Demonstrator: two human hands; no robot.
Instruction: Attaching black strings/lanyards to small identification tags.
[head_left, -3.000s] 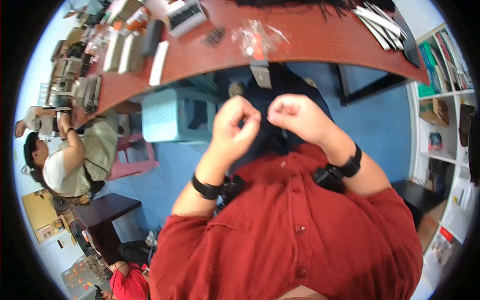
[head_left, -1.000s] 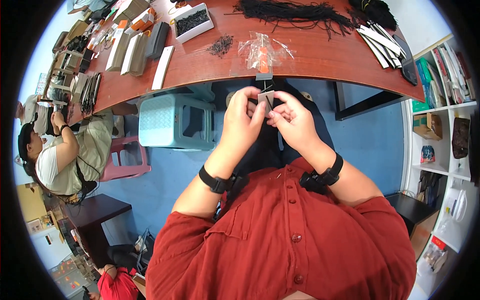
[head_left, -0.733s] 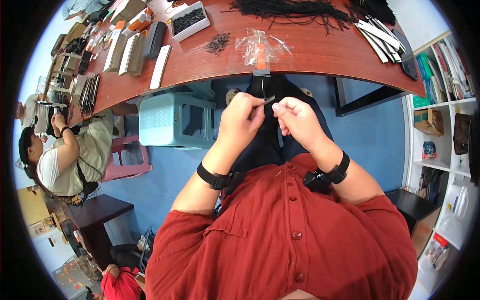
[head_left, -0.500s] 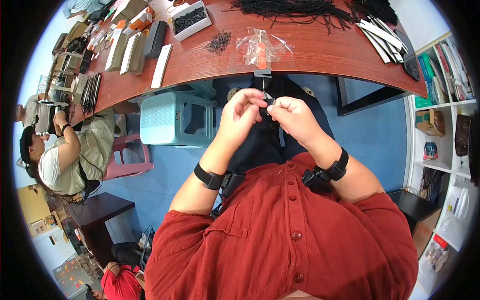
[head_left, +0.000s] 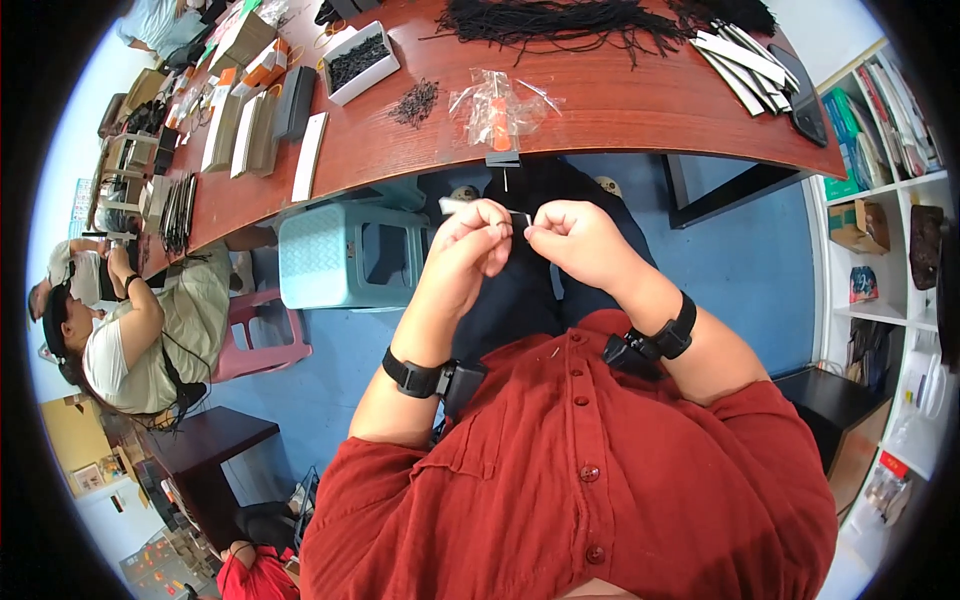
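Observation:
My left hand [head_left: 468, 245] is closed, pinching a narrow white strip [head_left: 452, 206] whose end sticks out to the left past the fingers. Close beside it, my right hand [head_left: 582, 242] is closed too, thumb against the curled forefinger. A thin, short line [head_left: 522, 216] spans the small gap between the two hands; its kind is too small to make out. Just beyond my fingers, a thin metal rod [head_left: 506, 180] points from a dark block [head_left: 503, 158] at the table edge. Behind it lies an orange handle [head_left: 499, 125] under crumpled clear plastic [head_left: 485, 100].
On the red-brown table [head_left: 390, 150] are a pile of small black pieces [head_left: 414, 103], a white box [head_left: 362, 66] of black pieces, black cords [head_left: 560, 22], white strips [head_left: 745, 70] and a phone [head_left: 815, 110]. A blue stool [head_left: 335, 250] stands left; a co-worker [head_left: 130, 340] sits beyond.
My hands have drawn back from the metal rod, which now shows apart from my fingers. The white strip now sticks out left of my left hand. The view has shifted slightly.

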